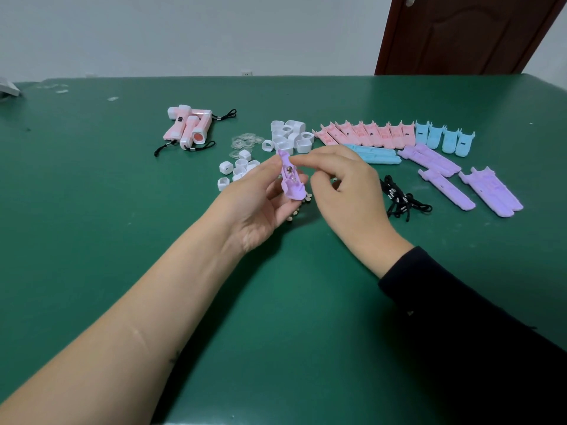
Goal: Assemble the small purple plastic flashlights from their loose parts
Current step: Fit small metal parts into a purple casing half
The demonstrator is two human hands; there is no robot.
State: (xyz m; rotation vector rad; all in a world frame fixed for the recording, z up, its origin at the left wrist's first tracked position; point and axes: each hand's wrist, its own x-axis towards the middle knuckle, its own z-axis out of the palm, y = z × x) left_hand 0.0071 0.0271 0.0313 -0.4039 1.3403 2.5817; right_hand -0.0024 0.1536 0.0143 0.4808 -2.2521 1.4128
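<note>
Left hand (pixel 260 204) grips a purple shell half (pixel 291 179) above the table (pixel 276 302), while the right hand (pixel 340 182) has its fingertips at the top end; can't tell if they're pinching anything. Looks early: only pink flashlights (pixel 187 127) are finished, and the other purple shells (pixel 491 191), white caps (pixel 288 134) and cords (pixel 399 200) lie loose. Its long axis runs away from the person, far end leaning left, hollow side facing them.

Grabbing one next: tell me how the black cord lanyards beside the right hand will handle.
The tangled black cord lanyards lie in limp loops, so probably floppy and light. They overlap in one pile, so lifting one may drag others along.
</note>
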